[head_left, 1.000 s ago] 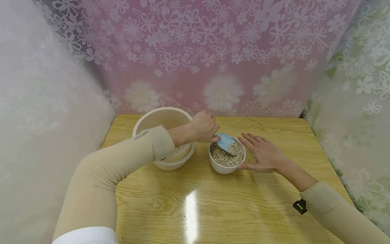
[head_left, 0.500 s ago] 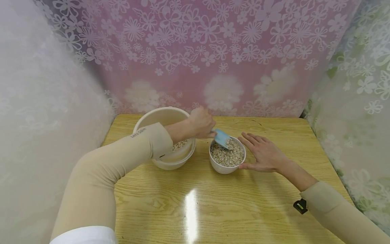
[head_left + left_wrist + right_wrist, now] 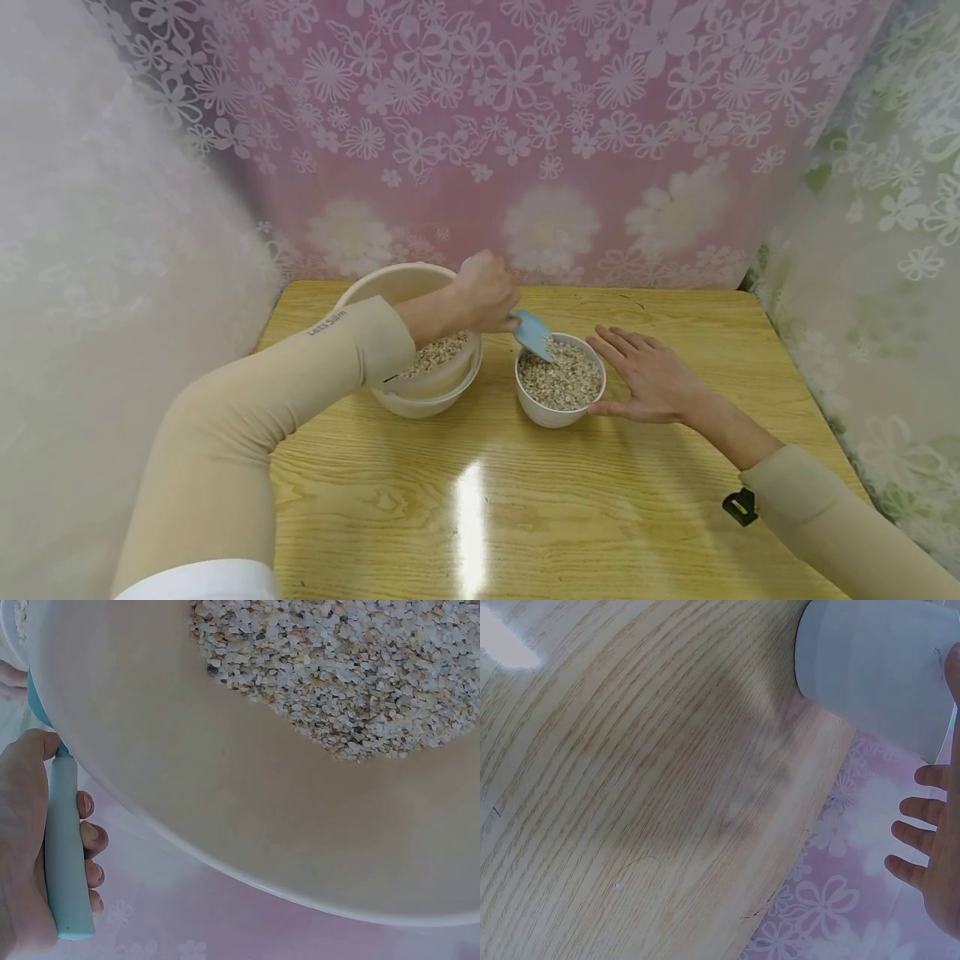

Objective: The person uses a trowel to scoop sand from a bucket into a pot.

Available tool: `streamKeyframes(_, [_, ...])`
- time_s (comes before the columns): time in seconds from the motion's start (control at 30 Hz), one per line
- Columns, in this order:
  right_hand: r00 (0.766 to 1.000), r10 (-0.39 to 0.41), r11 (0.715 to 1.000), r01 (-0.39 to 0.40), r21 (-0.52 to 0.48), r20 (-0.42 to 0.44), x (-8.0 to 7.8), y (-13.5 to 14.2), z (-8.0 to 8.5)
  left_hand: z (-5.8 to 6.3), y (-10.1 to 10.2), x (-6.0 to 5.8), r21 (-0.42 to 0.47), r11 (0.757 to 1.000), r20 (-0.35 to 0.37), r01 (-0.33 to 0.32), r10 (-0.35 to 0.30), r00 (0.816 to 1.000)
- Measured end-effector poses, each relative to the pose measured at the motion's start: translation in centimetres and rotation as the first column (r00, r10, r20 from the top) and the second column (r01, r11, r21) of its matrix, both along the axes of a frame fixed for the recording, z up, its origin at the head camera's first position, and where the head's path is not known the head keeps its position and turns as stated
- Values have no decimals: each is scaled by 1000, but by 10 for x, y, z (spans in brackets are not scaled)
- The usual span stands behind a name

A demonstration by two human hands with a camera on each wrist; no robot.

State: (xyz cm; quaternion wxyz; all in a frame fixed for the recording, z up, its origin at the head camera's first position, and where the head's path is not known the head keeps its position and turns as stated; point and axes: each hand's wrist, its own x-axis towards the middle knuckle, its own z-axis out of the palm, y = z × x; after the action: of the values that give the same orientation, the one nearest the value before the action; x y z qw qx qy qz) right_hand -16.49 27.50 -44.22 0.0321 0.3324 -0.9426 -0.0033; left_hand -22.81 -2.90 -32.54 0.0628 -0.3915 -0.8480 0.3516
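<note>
My left hand (image 3: 487, 292) grips the handle of a light blue scoop (image 3: 533, 335), its blade tilted down at the left rim of a small white bowl (image 3: 551, 418). Small pale stones like coarse gravel (image 3: 564, 379) fill the bowl nearly to its rim. In the left wrist view, my fingers wrap round the scoop's handle (image 3: 66, 847) outside a large cream basin. My right hand (image 3: 648, 379) lies with spread fingers against the bowl's right side, thumb near its wall. The right wrist view shows this hand (image 3: 934, 840) straight-fingered beside the bowl (image 3: 877, 675).
The large cream basin (image 3: 397, 282) stands left of the bowl, under my left forearm. More gravel (image 3: 438, 354) lies in it. Both stand on a wooden table (image 3: 600, 508). A flowered pink curtain (image 3: 465, 183) hangs behind the table's back edge.
My left hand has drawn the scoop up and leftward, from over the bowl's middle to its left rim. Gravel on the blade has slid off into the bowl. My right hand stays put.
</note>
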Motion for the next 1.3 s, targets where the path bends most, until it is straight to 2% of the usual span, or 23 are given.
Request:
streamKeyframes(0.3, [1000, 13, 1000, -13, 2, -8, -9, 4, 0, 6, -3, -4, -18, 999, -69, 38, -39, 997])
streamKeyframes(0.77, [1000, 12, 1000, -12, 15, -17, -10, 4, -1, 13, -8, -5, -85, 992, -124, 93, -103, 987])
streamKeyframes(0.87, [1000, 7, 1000, -7, 14, -13, -7, 4, -1, 15, -10, -4, -57, 994, -106, 94, -100, 989])
streamKeyframes(1.03, [1000, -8, 1000, 8, 17, 1, -2, 2, 0, 14, -17, -3, 5, 998, -38, 63, -63, 997])
streamKeyframes(1.2, [1000, -19, 1000, 18, 20, 13, 4, 0, 1, 13, -29, -2, 40, 999, 17, 28, -29, 999])
streamKeyframes(1.3, [1000, -22, 1000, 22, 18, 12, 8, -1, 2, 12, -38, -1, 91, 996, 47, 16, -21, 999])
